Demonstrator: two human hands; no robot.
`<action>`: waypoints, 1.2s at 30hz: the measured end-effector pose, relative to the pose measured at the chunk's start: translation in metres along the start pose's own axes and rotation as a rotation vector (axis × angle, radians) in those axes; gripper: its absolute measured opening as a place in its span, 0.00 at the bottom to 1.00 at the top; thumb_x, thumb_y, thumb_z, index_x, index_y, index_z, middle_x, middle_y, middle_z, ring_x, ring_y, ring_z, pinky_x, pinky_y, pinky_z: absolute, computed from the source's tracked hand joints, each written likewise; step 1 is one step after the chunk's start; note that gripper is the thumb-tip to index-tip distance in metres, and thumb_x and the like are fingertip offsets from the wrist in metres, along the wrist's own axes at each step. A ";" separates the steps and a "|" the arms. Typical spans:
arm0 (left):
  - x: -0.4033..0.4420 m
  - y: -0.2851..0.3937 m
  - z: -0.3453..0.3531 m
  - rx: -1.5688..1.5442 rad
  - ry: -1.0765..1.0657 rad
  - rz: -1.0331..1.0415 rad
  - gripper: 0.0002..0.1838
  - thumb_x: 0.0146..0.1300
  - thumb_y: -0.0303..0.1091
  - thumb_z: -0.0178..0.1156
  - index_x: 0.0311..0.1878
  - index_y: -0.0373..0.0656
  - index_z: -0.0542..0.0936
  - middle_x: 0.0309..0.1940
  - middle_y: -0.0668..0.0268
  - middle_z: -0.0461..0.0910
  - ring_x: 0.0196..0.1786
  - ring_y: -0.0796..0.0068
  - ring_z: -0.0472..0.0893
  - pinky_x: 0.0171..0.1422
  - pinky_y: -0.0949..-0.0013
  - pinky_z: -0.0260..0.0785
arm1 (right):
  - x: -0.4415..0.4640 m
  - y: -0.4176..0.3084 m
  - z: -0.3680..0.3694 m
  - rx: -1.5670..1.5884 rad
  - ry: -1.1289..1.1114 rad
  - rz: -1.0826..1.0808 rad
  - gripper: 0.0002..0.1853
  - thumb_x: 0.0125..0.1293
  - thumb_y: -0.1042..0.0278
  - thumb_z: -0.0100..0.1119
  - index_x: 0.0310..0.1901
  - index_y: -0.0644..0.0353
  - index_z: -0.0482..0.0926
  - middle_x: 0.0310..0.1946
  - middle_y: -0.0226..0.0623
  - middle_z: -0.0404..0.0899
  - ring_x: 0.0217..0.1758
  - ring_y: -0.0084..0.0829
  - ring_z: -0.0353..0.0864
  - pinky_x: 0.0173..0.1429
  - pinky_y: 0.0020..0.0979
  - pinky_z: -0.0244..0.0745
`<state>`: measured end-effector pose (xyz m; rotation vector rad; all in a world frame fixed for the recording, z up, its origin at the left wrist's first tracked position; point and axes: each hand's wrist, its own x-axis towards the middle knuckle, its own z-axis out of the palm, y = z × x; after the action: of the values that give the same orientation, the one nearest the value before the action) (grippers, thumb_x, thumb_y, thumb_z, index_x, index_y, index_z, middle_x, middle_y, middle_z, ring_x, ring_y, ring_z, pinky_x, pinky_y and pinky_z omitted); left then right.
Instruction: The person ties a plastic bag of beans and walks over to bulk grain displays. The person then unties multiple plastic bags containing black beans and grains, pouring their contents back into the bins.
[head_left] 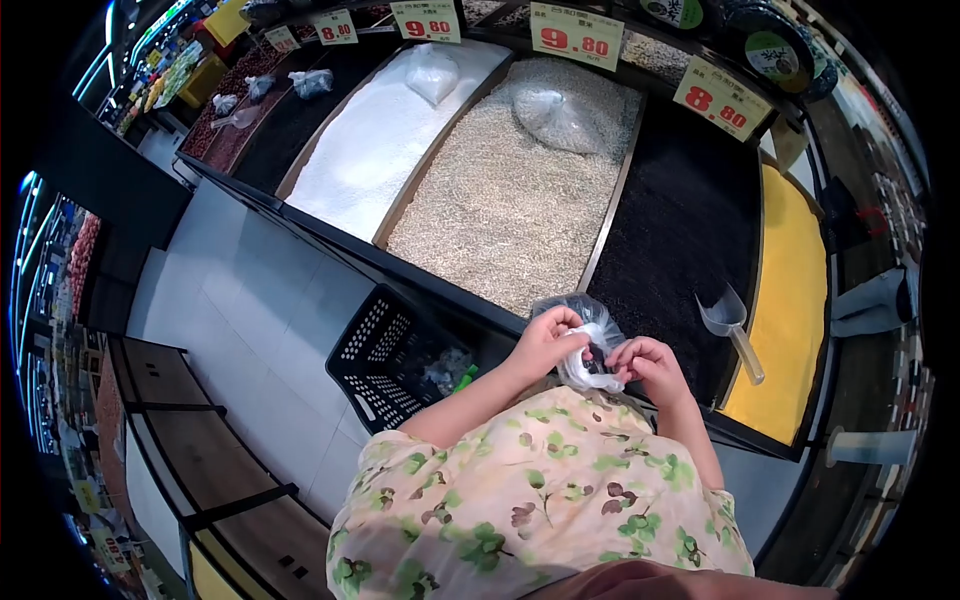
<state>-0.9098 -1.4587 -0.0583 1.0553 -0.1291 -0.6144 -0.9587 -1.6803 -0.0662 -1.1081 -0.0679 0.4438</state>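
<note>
At the lower centre of the frame, the bag (607,330) lies directly between the two hands, its bunched white rim towards the floral shirt (540,480) and its clear part reaching up the frame towards the bins. The left hand (556,342) pinches the rim's left side between thumb and fingers; the right hand (648,368) has its fingertips curled in at the right side, though whether they grip film I cannot tell. Neither hand is clearly nearer. The scoop (728,316) rests to the right, apart from both; the basket (365,345) sits left.
</note>
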 end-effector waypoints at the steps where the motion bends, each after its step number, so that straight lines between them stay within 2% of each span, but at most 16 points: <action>1: -0.002 0.006 0.003 0.016 0.032 -0.022 0.08 0.58 0.26 0.59 0.40 0.37 0.73 0.31 0.67 0.77 0.32 0.81 0.78 0.38 0.77 0.70 | 0.000 0.002 -0.002 -0.108 0.074 -0.027 0.12 0.57 0.70 0.60 0.40 0.65 0.72 0.39 0.41 0.76 0.35 0.31 0.80 0.38 0.26 0.77; 3: -0.009 0.022 0.008 0.075 -0.008 -0.023 0.11 0.58 0.27 0.60 0.43 0.37 0.73 0.32 0.67 0.78 0.33 0.82 0.78 0.39 0.77 0.70 | 0.004 0.005 0.001 -0.345 0.230 -0.108 0.17 0.51 0.73 0.64 0.44 0.63 0.72 0.43 0.39 0.75 0.42 0.28 0.76 0.40 0.25 0.74; 6: -0.014 0.033 0.009 0.147 -0.083 0.044 0.16 0.57 0.28 0.62 0.49 0.37 0.74 0.36 0.69 0.78 0.35 0.84 0.76 0.40 0.78 0.69 | 0.015 -0.002 0.023 -0.885 0.254 -0.347 0.23 0.47 0.72 0.66 0.47 0.60 0.72 0.46 0.39 0.74 0.47 0.30 0.74 0.42 0.29 0.73; 8: -0.018 0.041 0.015 0.195 -0.119 0.183 0.17 0.57 0.28 0.62 0.50 0.37 0.74 0.37 0.69 0.78 0.35 0.85 0.76 0.40 0.79 0.69 | 0.023 -0.007 0.036 -1.105 0.186 -0.504 0.26 0.44 0.72 0.67 0.49 0.60 0.73 0.45 0.41 0.74 0.47 0.40 0.75 0.44 0.33 0.73; 14: -0.032 0.050 0.013 0.157 -0.174 0.243 0.20 0.58 0.21 0.59 0.55 0.35 0.71 0.43 0.66 0.75 0.40 0.83 0.75 0.45 0.77 0.70 | 0.035 -0.002 0.038 -1.042 0.260 -0.338 0.14 0.47 0.73 0.64 0.38 0.62 0.77 0.31 0.41 0.75 0.38 0.45 0.76 0.41 0.36 0.71; 15: -0.033 0.049 0.013 0.115 -0.167 0.275 0.22 0.58 0.21 0.58 0.56 0.35 0.70 0.45 0.65 0.75 0.41 0.83 0.75 0.45 0.77 0.70 | 0.037 -0.004 0.040 -1.022 0.271 -0.374 0.11 0.48 0.74 0.63 0.36 0.62 0.78 0.27 0.38 0.73 0.35 0.41 0.76 0.39 0.34 0.70; 18: -0.035 0.046 0.010 -0.042 -0.084 0.349 0.29 0.56 0.19 0.57 0.63 0.39 0.63 0.51 0.61 0.71 0.48 0.78 0.73 0.52 0.72 0.69 | 0.041 -0.006 0.034 -0.965 0.229 -0.490 0.12 0.48 0.74 0.62 0.37 0.62 0.78 0.28 0.37 0.73 0.34 0.35 0.76 0.38 0.30 0.69; 19: -0.035 0.045 0.008 -0.094 -0.066 0.360 0.30 0.56 0.19 0.57 0.63 0.39 0.62 0.52 0.61 0.70 0.49 0.77 0.73 0.53 0.72 0.68 | 0.040 -0.010 0.037 -0.889 0.231 -0.505 0.12 0.52 0.75 0.62 0.40 0.63 0.78 0.30 0.32 0.74 0.36 0.26 0.75 0.40 0.25 0.69; 20: -0.034 0.043 0.004 -0.146 -0.048 0.373 0.31 0.55 0.19 0.57 0.64 0.40 0.62 0.53 0.60 0.70 0.51 0.76 0.73 0.54 0.71 0.67 | 0.040 -0.009 0.036 -0.738 0.251 -0.420 0.12 0.53 0.74 0.62 0.40 0.63 0.78 0.32 0.31 0.75 0.36 0.24 0.75 0.41 0.24 0.69; 22: -0.028 0.033 -0.004 0.178 0.028 0.390 0.35 0.53 0.25 0.62 0.65 0.41 0.61 0.55 0.59 0.70 0.55 0.73 0.72 0.58 0.66 0.65 | 0.036 -0.007 0.029 -0.440 0.291 -0.244 0.11 0.56 0.74 0.61 0.42 0.63 0.78 0.34 0.28 0.76 0.38 0.21 0.74 0.43 0.23 0.69; 24: -0.022 0.021 -0.010 0.680 0.088 0.370 0.36 0.51 0.29 0.64 0.65 0.41 0.62 0.56 0.58 0.71 0.57 0.72 0.71 0.60 0.64 0.64 | 0.033 -0.013 0.027 -0.434 0.247 -0.237 0.13 0.57 0.75 0.61 0.45 0.63 0.77 0.37 0.25 0.75 0.40 0.18 0.73 0.45 0.23 0.69; 25: -0.016 0.012 -0.012 0.839 0.069 0.457 0.36 0.50 0.33 0.67 0.63 0.39 0.65 0.55 0.58 0.72 0.57 0.68 0.72 0.61 0.62 0.63 | 0.033 -0.017 0.033 -0.420 0.239 -0.251 0.14 0.57 0.75 0.61 0.46 0.63 0.77 0.38 0.25 0.75 0.40 0.18 0.73 0.45 0.23 0.69; 29: -0.011 0.008 0.005 0.876 0.085 0.421 0.32 0.49 0.34 0.68 0.58 0.37 0.69 0.51 0.56 0.75 0.54 0.62 0.74 0.58 0.63 0.65 | 0.030 -0.027 0.045 -0.376 0.221 -0.277 0.14 0.55 0.76 0.61 0.44 0.62 0.75 0.35 0.24 0.75 0.38 0.16 0.72 0.44 0.21 0.68; 30: -0.006 0.006 0.004 0.916 0.147 0.525 0.25 0.50 0.31 0.66 0.52 0.37 0.73 0.44 0.56 0.77 0.48 0.64 0.77 0.53 0.64 0.67 | 0.031 -0.030 0.045 -0.371 0.217 -0.280 0.13 0.54 0.77 0.61 0.43 0.61 0.74 0.35 0.24 0.75 0.38 0.15 0.72 0.43 0.21 0.68; 33: 0.000 0.013 -0.004 0.747 0.218 0.381 0.12 0.51 0.25 0.64 0.41 0.36 0.78 0.28 0.66 0.78 0.34 0.80 0.76 0.40 0.76 0.67 | 0.026 -0.046 0.043 -0.361 0.267 -0.295 0.09 0.54 0.76 0.61 0.37 0.60 0.73 0.31 0.23 0.73 0.35 0.14 0.70 0.39 0.19 0.66; 36: 0.008 0.009 -0.024 0.543 0.211 0.343 0.05 0.59 0.25 0.59 0.38 0.36 0.77 0.29 0.74 0.76 0.32 0.88 0.70 0.38 0.80 0.64 | 0.020 -0.054 0.028 -0.298 0.402 -0.333 0.09 0.55 0.73 0.62 0.35 0.59 0.72 0.29 0.23 0.74 0.32 0.14 0.70 0.38 0.19 0.65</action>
<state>-0.8900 -1.4412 -0.0643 1.5731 -0.2957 -0.1494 -0.9311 -1.6689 -0.0098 -1.4311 0.0373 -0.0959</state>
